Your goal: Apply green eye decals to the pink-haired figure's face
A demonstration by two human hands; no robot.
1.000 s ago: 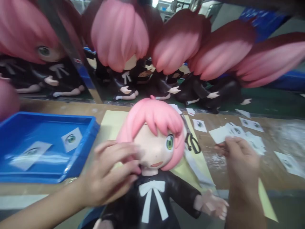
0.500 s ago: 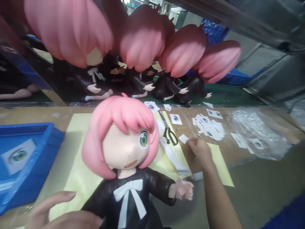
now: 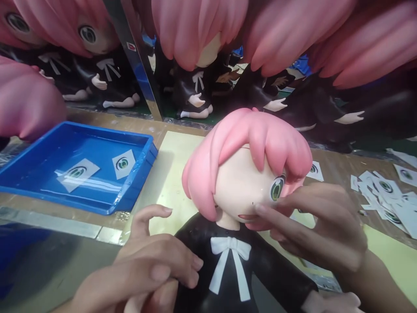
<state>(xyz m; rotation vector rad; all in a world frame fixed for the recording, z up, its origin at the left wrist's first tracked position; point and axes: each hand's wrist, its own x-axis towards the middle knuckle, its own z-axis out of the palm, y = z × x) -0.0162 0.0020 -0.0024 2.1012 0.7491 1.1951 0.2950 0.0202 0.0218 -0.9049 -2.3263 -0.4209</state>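
L hand (image 3: pixel 156 269), lower left, grip clenched on doll (image 3: pixel 247 191) at shoulder; R hand (image 3: pixel 322 226), centre right, fingertips on doll's cheek, grip can't tell; blue tray (image 3: pixel 65 201) at left w/ eye stickers (image 3: pixel 123 164)

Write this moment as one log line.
left hand: holds pink-haired plastic doll at shoulder | right hand: fingertips touch doll face | blue plastic tray: two eye stickers

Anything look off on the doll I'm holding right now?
Yes: the doll's face carries only one green eye, beside the right hand; the side toward the blue tray is blank skin.
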